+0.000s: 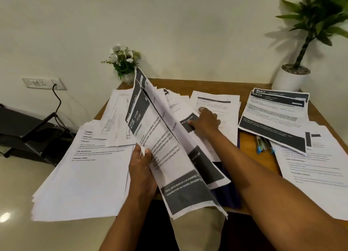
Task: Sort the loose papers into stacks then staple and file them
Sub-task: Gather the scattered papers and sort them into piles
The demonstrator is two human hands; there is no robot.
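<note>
Left hand (141, 168) grips a raised, tilted sheaf of papers (160, 137) at centre frame, thumb on the front page, while the right hand (206, 120) lies just beyond it on a sheet with a dark block (187, 125); whether it pinches that sheet I cannot tell. Across the wooden table (248, 141) sit a thick white stack (84, 175) at lower left, dark-headed pages (273, 115) at upper right, and blue-capped pens (263, 145) beside them. Behind, against the pale wall (188, 34), stand a small flower pot (124, 62) at top centre, a leafy plant in a white pot (293, 77) at upper right, and a socket panel (43, 83) with a cable at left.
</note>
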